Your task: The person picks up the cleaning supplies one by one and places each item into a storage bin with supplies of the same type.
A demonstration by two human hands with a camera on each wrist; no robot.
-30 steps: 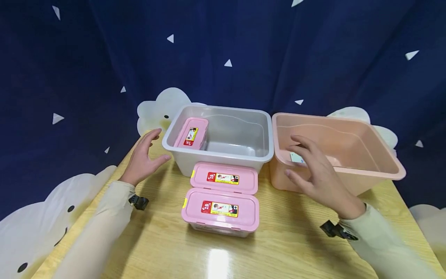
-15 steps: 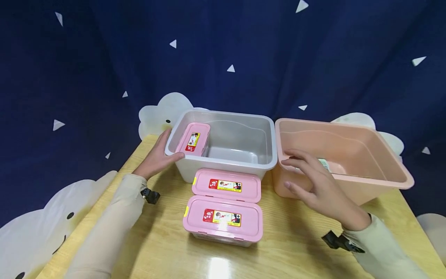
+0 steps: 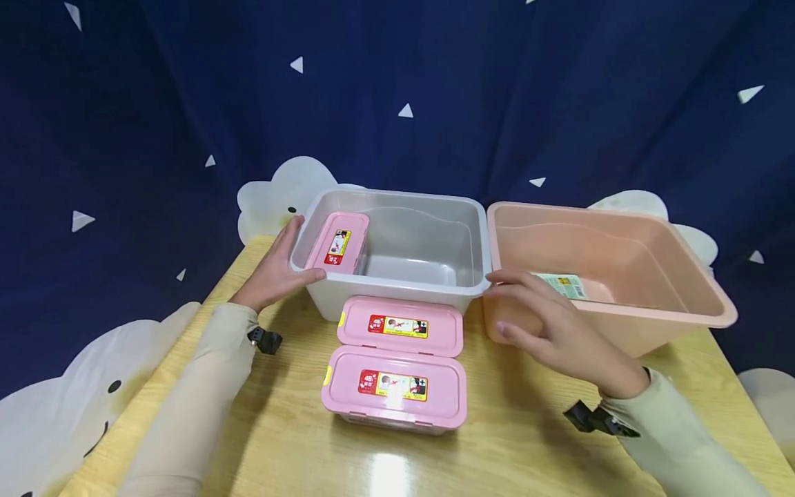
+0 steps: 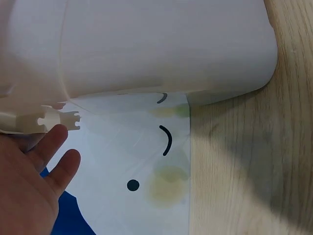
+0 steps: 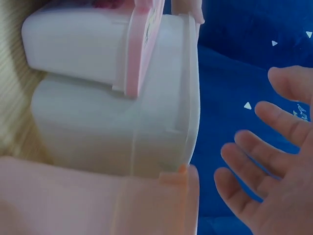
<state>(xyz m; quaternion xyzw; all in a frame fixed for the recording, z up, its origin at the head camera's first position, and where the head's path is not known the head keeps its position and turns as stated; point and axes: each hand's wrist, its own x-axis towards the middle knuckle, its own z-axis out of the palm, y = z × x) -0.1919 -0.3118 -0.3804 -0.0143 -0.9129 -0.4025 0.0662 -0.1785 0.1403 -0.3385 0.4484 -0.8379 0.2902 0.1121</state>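
Note:
My left hand (image 3: 273, 276) rests at the front left corner of a grey plastic bin (image 3: 404, 283). Its thumb lies along the front rim, its fingers along the left side; the left wrist view shows two fingers (image 4: 66, 166) straight under the rim. Inside that bin, on the left, sits a pink-lidded box (image 3: 348, 235). Two more such boxes stand in front of it, one behind the other: a far box (image 3: 400, 326) and a near box (image 3: 397, 390). My right hand (image 3: 565, 338) reaches over the front of a peach bin (image 3: 658, 319), fingertips right at the grey bin's front right corner.
The peach bin stands to the right of the grey one, their sides close together. A pale green card (image 3: 566, 284) lies inside it. Behind the wooden table (image 3: 298, 428) hangs a dark blue curtain (image 3: 348, 90) with white triangles and clouds.
My left hand has come in from the left onto the grey bin's corner. My right hand has moved left toward its other front corner. The boxes stay in place.

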